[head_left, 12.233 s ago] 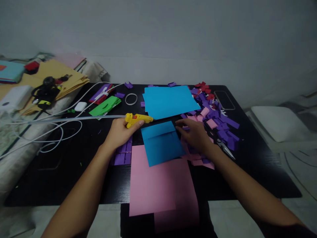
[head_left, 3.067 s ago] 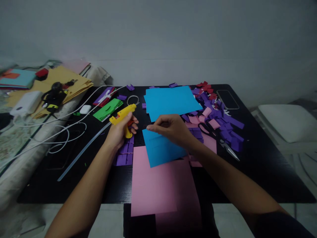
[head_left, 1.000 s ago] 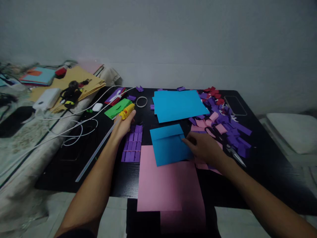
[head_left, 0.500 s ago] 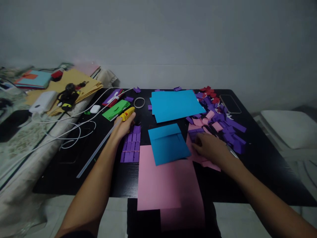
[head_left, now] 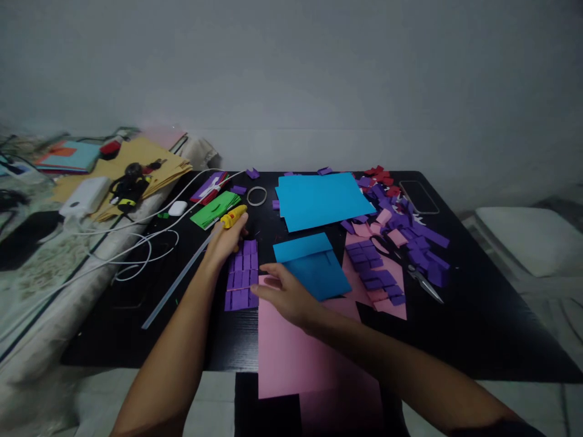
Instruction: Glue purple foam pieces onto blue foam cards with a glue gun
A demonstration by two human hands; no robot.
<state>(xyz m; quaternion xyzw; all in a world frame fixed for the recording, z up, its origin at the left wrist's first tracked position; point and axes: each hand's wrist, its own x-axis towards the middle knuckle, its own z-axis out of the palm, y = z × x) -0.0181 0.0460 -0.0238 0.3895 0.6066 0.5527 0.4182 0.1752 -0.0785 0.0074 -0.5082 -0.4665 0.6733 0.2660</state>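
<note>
My left hand (head_left: pixel 228 240) is wrapped round a yellow glue gun (head_left: pixel 234 216), with a long translucent glue stick (head_left: pixel 177 280) running back from it under the wrist. Just below lies a panel of purple paper strips (head_left: pixel 242 276) in rows. My right hand (head_left: pixel 291 297) reaches across to the panel's right edge, thumb and fingers apart; whether the fingertips touch it is hard to tell. Under this hand are a folded blue paper (head_left: pixel 321 270) and large pink sheets (head_left: pixel 291 370). Further right, purple pieces (head_left: pixel 364 258) sit in rows on a pink paper.
Scissors (head_left: pixel 426 284) lie beside a heap of purple cut pieces (head_left: pixel 421 243), with red scraps (head_left: pixel 380 176) behind. Blue sheets (head_left: pixel 323 200), a tape ring (head_left: pixel 257 196), green papers (head_left: pixel 214 209) and a phone (head_left: pixel 419 197) are on the black table. White cables (head_left: pixel 148 243) cross the left side.
My right hand has moved left from the pink paper with purple pieces to the purple panel, uncovering the scissors. My left hand keeps the glue gun in nearly the same place.
</note>
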